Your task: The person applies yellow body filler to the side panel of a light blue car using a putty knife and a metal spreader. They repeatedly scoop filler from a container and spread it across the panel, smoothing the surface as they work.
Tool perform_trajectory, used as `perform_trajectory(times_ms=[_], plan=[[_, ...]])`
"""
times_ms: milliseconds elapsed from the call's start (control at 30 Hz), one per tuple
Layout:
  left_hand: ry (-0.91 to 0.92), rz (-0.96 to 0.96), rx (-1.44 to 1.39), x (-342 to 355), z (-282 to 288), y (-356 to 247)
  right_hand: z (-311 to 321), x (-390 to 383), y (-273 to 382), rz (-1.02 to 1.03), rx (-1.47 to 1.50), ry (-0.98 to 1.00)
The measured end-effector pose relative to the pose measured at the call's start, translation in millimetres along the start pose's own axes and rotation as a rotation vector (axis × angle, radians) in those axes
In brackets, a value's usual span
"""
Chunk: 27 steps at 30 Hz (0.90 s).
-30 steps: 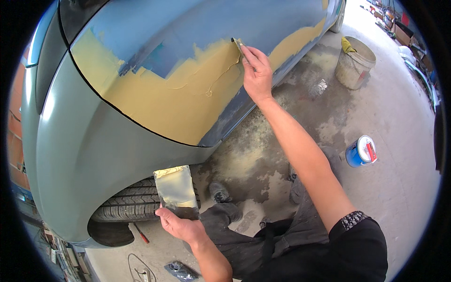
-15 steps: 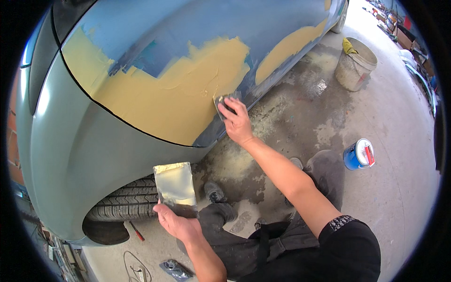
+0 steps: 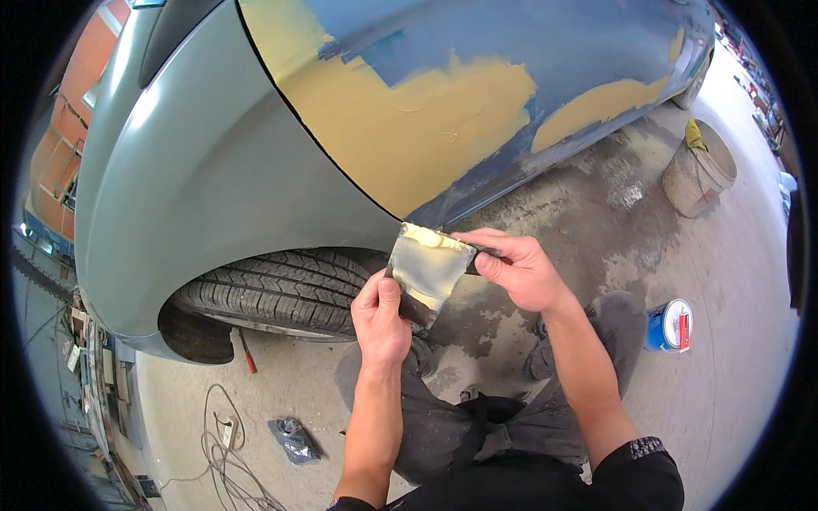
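Observation:
My left hand grips a thin rectangular filler board by its lower left side. Pale yellow filler is smeared over the board and heaped along its far edge. From the right, my right hand pinches a dark flat spreader against the board's upper right edge. Part of the spreader is covered by my fingers. Beyond both hands stands a blue-grey car door, with a broad coat of yellow filler on its lower part and a second patch farther right.
A grey-green fender and a tyre are close on the left. To the right stand a dirty bucket with a yellow cloth and a blue can. A red-handled tool, black plastic bag and cable lie on the floor.
My right hand has come off the door with the spreader, back to the board. The board has moved right and up in view. The view has shifted, so the car sits farther right.

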<state>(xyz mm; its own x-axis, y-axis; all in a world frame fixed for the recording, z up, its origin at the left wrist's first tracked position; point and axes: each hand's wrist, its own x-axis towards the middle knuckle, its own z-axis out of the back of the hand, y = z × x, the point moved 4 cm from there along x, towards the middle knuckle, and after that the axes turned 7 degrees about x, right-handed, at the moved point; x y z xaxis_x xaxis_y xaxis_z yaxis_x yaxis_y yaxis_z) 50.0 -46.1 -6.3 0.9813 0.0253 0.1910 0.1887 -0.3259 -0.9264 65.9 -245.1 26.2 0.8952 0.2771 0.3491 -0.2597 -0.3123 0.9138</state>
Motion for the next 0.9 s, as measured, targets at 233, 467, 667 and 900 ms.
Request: perform_trajectory(times_ms=[233, 467, 667, 900], plan=[[-0.186, -0.025, -0.011, -4, -16, -8, 1, -27, -20, -0.154, 0.471, -0.629], [-0.112, -0.545, 0.728, -33, -45, -8, -41, -38, -63, -0.428, 0.714, -0.913], [-0.057, -0.662, 0.975, -49, -50, -1, -47, -29, -44, -0.417, 0.799, -0.854], [0.132, -0.701, 1.119, -52, -47, 1, -45, -15, -20, -0.333, 0.741, -0.588]])
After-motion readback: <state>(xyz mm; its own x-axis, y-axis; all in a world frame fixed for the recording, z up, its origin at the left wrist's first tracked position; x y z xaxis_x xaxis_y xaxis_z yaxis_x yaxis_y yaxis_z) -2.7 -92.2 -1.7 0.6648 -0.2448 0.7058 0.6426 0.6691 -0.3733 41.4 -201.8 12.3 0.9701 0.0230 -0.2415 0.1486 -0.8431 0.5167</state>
